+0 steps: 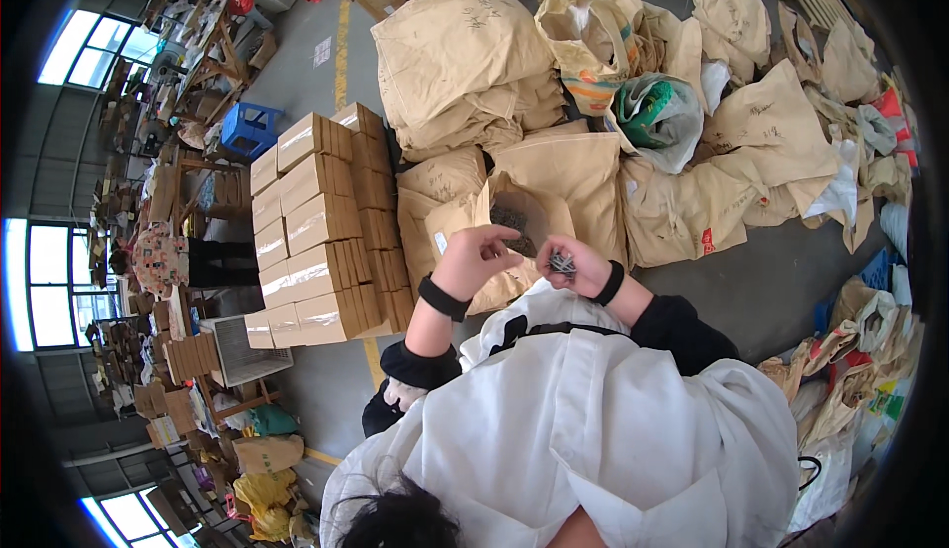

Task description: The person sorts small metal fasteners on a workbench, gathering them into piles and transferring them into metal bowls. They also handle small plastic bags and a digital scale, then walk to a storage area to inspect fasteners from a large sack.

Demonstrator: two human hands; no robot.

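In my right hand (583, 267), curled fingers and palm hold a clump of small, slim grey metal pieces (561, 263); their exact kind is too small to make out. My left hand (474, 259) hovers just beside it, thumb and curved fingertips apart, with nothing visible between them. Right beyond both hands stands an open brown paper sack (559, 214). Dark, small metal pieces (510, 216) lie inside it, partly hidden by my left hand. Black bands circle both my wrists.
Stacked brown cartons (306, 237) rise at the left. Full kraft sacks (465, 54) pile up ahead, with an open white sack (660, 118) to the right. A blue stool (250, 129) and a grey crate (242, 350) stand farther left, near another person (161, 256).
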